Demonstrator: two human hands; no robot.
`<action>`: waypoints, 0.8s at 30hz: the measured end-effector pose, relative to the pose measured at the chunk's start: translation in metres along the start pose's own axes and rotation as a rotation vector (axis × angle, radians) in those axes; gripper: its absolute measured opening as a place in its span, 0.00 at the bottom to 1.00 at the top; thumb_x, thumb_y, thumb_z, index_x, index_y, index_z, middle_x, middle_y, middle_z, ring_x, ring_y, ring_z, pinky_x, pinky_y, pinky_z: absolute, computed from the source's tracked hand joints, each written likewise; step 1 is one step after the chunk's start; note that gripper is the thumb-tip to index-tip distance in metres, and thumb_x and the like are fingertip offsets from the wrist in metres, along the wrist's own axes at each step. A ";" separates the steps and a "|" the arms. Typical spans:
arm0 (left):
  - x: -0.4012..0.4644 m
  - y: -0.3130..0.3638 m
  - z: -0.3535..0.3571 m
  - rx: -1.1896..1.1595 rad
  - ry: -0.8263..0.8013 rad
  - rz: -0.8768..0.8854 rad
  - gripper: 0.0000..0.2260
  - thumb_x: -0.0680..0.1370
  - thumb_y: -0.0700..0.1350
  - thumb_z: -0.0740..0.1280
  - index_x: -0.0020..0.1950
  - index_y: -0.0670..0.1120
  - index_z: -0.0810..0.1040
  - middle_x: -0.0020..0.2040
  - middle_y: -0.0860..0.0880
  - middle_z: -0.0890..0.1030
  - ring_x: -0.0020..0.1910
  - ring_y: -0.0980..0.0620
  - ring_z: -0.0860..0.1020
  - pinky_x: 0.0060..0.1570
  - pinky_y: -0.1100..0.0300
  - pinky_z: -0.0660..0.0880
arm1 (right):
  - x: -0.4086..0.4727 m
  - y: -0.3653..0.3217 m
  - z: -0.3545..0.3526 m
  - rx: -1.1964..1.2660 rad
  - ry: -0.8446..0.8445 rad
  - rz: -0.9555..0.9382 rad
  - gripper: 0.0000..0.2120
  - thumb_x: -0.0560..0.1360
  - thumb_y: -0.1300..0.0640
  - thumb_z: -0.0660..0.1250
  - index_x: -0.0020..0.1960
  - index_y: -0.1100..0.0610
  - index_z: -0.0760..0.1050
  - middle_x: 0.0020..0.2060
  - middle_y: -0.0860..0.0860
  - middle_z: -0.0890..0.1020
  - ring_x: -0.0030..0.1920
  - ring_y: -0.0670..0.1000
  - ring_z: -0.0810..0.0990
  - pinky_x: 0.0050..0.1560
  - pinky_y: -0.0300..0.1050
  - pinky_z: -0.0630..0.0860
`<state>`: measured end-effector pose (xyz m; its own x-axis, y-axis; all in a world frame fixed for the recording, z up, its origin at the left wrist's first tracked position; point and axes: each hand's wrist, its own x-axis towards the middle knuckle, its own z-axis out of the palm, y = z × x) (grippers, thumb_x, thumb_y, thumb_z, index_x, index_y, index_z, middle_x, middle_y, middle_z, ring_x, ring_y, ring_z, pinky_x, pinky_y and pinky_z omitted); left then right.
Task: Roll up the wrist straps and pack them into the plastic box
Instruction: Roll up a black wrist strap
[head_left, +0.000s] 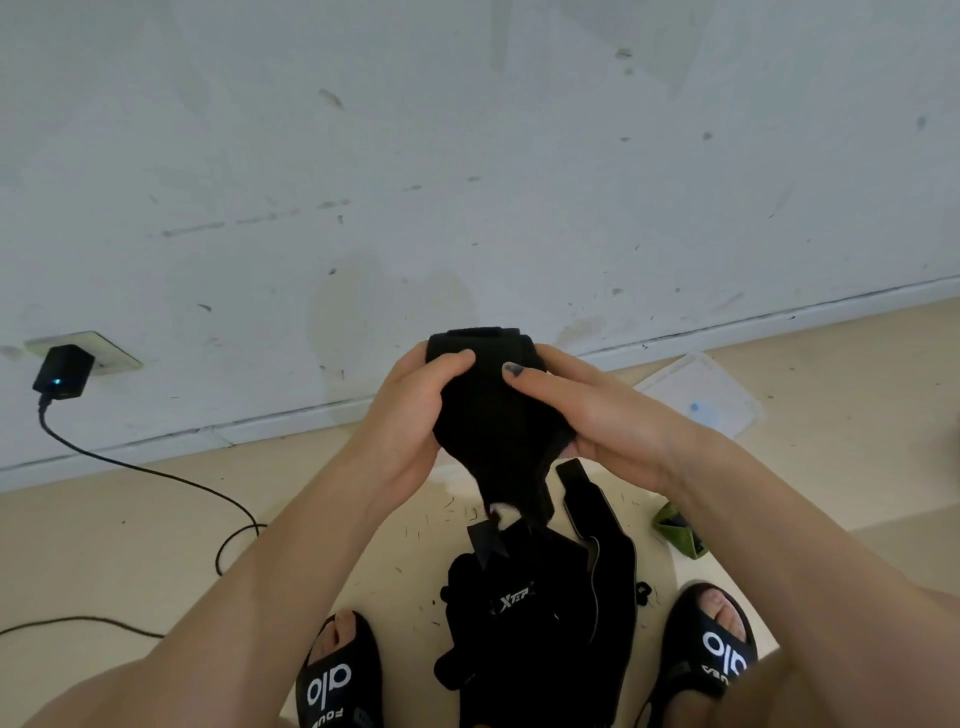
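Here both the left hand (410, 415) and right hand (597, 415) grip a black wrist strap (488, 405), fingers curled round it. Its tail merges into the dark strap pile (545, 623) below, folds indistinct.

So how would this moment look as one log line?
left hand: grips black fabric wrist strap | right hand: grips it | more black straps: on floor
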<state>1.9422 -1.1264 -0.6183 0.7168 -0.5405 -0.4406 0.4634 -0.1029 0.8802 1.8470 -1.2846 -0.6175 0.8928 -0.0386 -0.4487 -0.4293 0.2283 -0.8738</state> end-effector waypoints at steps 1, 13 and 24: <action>0.000 0.002 -0.001 -0.045 0.021 -0.003 0.13 0.85 0.44 0.61 0.65 0.45 0.81 0.58 0.45 0.86 0.59 0.46 0.84 0.53 0.53 0.80 | -0.001 0.000 0.001 -0.027 -0.036 0.010 0.15 0.84 0.44 0.62 0.69 0.44 0.75 0.56 0.50 0.87 0.52 0.51 0.87 0.50 0.49 0.83; -0.001 0.005 -0.005 -0.131 0.068 -0.150 0.15 0.85 0.48 0.61 0.65 0.41 0.79 0.58 0.42 0.85 0.55 0.46 0.85 0.47 0.55 0.83 | 0.004 0.011 0.010 -0.239 0.108 -0.073 0.14 0.86 0.53 0.57 0.59 0.57 0.80 0.46 0.56 0.85 0.43 0.52 0.85 0.49 0.50 0.85; 0.003 -0.011 0.002 -0.013 0.152 -0.174 0.13 0.84 0.42 0.62 0.67 0.41 0.73 0.62 0.39 0.82 0.59 0.43 0.83 0.55 0.49 0.82 | 0.008 0.024 0.023 -0.019 0.001 0.173 0.27 0.84 0.35 0.50 0.68 0.50 0.77 0.62 0.54 0.84 0.61 0.53 0.84 0.66 0.55 0.78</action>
<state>1.9386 -1.1286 -0.6291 0.6956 -0.3833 -0.6076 0.5925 -0.1721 0.7870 1.8467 -1.2572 -0.6381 0.8054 -0.0011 -0.5927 -0.5789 0.2133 -0.7870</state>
